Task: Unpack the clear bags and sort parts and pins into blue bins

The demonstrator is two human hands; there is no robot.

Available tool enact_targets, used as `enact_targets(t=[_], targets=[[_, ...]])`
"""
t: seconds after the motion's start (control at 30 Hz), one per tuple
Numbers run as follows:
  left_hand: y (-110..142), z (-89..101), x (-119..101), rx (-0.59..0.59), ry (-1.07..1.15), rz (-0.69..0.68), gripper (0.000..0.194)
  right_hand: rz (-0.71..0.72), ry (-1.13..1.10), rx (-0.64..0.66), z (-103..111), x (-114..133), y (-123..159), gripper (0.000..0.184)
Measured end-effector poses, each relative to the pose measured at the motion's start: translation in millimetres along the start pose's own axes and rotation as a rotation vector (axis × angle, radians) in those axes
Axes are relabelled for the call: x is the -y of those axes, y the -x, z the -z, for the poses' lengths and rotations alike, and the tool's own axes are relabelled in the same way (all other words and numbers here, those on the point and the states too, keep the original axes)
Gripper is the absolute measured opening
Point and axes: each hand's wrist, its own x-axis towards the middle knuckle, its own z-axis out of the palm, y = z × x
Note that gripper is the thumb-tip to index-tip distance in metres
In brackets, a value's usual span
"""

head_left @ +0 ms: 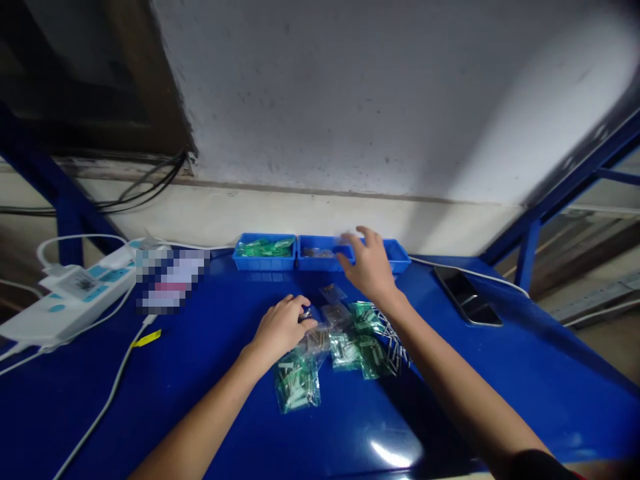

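My left hand (281, 327) rests on the blue table (200, 400) with its fingers curled round a small dark metallic part I cannot make out. My right hand (369, 265) reaches forward over the middle blue tray (325, 262), fingers bent above its rim; whether it holds anything is unclear. Between and below my hands lie several small clear bags of green parts (345, 343), one bag (297, 385) nearer to me. The left blue tray (265, 253) holds green parts.
A white power strip (65, 297) with white cables lies at the left, beside a blurred label (170, 280). A dark phone (467, 297) on a white cable lies at the right. Behind the trays rises a grey wall, with blue frame bars at both sides.
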Motion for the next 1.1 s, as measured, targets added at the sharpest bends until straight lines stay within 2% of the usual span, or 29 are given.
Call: enact_targets(t=[0.03, 0.1, 0.2, 0.3, 0.4, 0.57, 0.63, 0.73, 0.83, 0.9, 1.0, 1.1], targets=[[-2, 0.1, 3, 0.001, 0.014, 0.019, 0.030, -0.012, 0.014, 0.101, -7, 2, 6, 0.024], [-6, 0.4, 9, 0.004, 0.031, 0.034, 0.026, -0.042, -0.029, 0.206, -16, 11, 25, 0.022], [-9, 0.6, 14, -0.003, 0.023, 0.005, 0.017, -0.104, -0.175, 0.224, -16, 27, 54, 0.018], [-7, 0.3, 12, -0.026, -0.011, -0.018, 0.024, -0.135, -0.280, 0.259, -11, 38, 70, 0.016], [-3, 1.0, 6, -0.018, -0.093, -0.008, 0.028, -0.135, -0.321, 0.280, -9, 43, 74, 0.015], [1, 3.9, 4, -0.027, -0.116, -0.046, 0.018, -0.131, -0.346, 0.285, -9, 45, 73, 0.015], [-1, 4.5, 5, -0.038, 0.021, -0.066, 0.018, -0.133, -0.359, 0.281, -9, 46, 73, 0.016], [-6, 5.1, 5, -0.082, 0.441, -0.045, 0.023, -0.163, -0.382, 0.266, -8, 46, 73, 0.016], [-6, 6.1, -2, -0.117, 0.924, 0.006, 0.034, -0.282, -0.452, 0.247, -8, 46, 74, 0.024], [-4, 6.4, -8, -0.101, 1.163, 0.046, 0.032, -0.370, -0.546, 0.239, -8, 48, 74, 0.034], [0, 5.6, -16, -0.034, 1.326, 0.073, 0.023, -0.434, -0.707, 0.270, -8, 50, 73, 0.024], [3, 4.4, -19, -0.017, 1.282, 0.084, 0.023, -0.515, -0.809, 0.265, -7, 50, 72, 0.021]])
